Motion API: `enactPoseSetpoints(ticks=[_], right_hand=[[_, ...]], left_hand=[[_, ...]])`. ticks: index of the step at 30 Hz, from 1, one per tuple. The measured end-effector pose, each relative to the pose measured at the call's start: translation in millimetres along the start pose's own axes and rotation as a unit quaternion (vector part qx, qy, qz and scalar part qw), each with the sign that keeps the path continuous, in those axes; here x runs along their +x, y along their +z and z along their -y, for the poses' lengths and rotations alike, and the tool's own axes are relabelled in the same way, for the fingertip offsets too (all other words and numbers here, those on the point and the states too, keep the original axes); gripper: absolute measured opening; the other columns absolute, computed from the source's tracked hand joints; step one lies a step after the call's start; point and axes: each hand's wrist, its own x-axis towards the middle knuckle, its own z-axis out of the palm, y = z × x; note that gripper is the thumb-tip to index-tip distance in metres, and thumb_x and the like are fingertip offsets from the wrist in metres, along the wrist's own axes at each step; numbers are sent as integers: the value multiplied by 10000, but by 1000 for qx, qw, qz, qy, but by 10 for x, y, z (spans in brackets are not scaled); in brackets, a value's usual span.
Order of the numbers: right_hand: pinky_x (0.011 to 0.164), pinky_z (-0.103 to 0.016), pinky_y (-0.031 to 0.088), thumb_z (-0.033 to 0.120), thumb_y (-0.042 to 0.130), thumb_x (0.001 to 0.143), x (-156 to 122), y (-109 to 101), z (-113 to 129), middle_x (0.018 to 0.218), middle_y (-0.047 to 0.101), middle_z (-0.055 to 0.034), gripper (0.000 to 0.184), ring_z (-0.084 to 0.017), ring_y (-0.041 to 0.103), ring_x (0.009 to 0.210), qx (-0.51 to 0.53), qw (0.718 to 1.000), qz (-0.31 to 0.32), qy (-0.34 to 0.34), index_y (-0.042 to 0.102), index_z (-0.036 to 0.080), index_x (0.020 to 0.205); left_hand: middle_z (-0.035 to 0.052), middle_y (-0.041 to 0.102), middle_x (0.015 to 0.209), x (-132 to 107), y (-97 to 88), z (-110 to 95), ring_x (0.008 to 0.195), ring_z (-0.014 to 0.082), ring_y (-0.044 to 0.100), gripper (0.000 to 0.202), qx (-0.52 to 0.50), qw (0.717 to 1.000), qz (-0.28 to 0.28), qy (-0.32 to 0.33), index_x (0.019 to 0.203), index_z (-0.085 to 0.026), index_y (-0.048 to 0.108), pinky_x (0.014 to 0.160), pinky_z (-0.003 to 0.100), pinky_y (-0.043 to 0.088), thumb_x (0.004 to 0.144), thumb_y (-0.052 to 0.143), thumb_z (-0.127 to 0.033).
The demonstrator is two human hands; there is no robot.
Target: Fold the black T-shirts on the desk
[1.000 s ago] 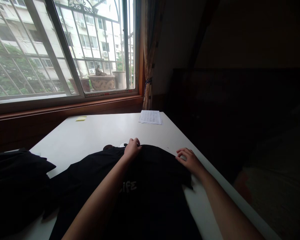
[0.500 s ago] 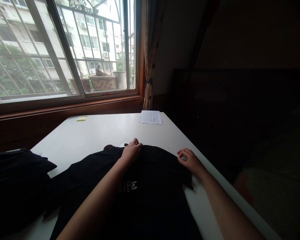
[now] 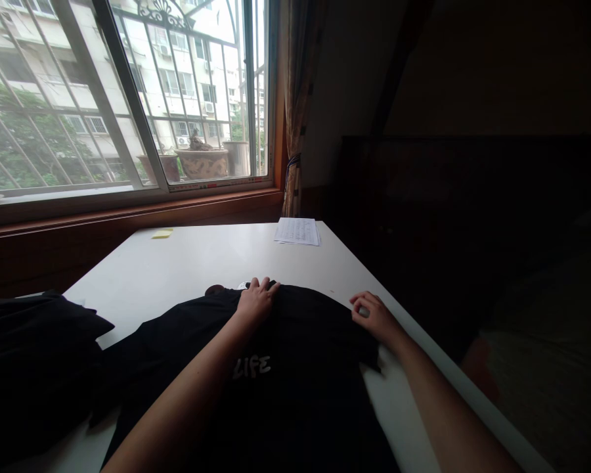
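Observation:
A black T-shirt (image 3: 300, 381) with white lettering "LIFE" lies spread on the white table (image 3: 187, 263). My left hand (image 3: 257, 301) rests on its far edge near the collar, fingers stretched flat on the cloth. My right hand (image 3: 374, 315) sits at the shirt's right edge, its fingers curled and pinched on the fabric. A small white and dark thing peeks out just beyond my left fingertips; I cannot make out what it is.
A pile of dark cloth (image 3: 29, 368) lies at the table's left. A sheet of printed paper (image 3: 297, 231) and a yellow sticky pad (image 3: 161, 234) sit at the far edge below the window (image 3: 118, 98). Dark furniture stands to the right.
My left fingers have uncurled and now lie flat on the shirt's far edge. My right hand has curled slightly tighter on the shirt's right edge. The shirt has hardly moved.

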Motion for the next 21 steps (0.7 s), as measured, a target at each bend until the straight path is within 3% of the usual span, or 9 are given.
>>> enactPoseSetpoints(ticks=[4,8,12,14,18,21], right_hand=[[953,-434,445,284,568,784,1,3,-5,1038,654,-64,96,-273,574,1027,-1,1000,-2,-1,570,248,695],[945,-434,449,286,564,779,5,0,2,1028,657,-62,98,-273,576,1015,-1,1000,-6,1,574,247,689],[938,-435,452,284,565,771,5,-6,14,1018,658,-59,95,-273,582,1003,3,1000,-6,1,570,248,684],[936,-433,454,287,567,768,4,-10,20,1016,658,-57,93,-271,585,1000,6,1000,-7,3,572,249,683],[938,-424,459,287,565,764,3,-21,31,1012,658,-53,96,-266,590,1010,9,1000,-8,4,573,252,674],[940,-421,461,288,564,761,3,-27,34,1011,658,-54,98,-264,593,1014,14,1000,-6,6,566,251,670]], left_hand=[[142,498,1466,48,6,-56,1180,400,521,529,10,1000,-9,-11,1467,-284,493,755,484,562,956,446,-155],[166,408,1556,43,-32,-112,1324,426,432,512,11,999,-44,15,1472,-172,481,963,611,467,964,425,-143],[84,410,1579,5,8,-176,1489,264,270,487,-7,992,-59,108,1498,-174,437,1214,471,252,1014,421,-214],[68,433,1569,-18,77,-196,1496,236,271,482,-17,990,-54,129,1507,-181,426,1231,436,228,1037,412,-286],[107,443,1558,-76,222,-160,1475,275,325,500,-31,994,-47,98,1501,-153,439,1192,509,300,1062,359,-380],[69,371,1601,-150,269,-65,1494,278,290,515,-40,996,-36,78,1531,-206,397,1200,563,271,1063,365,-418]])
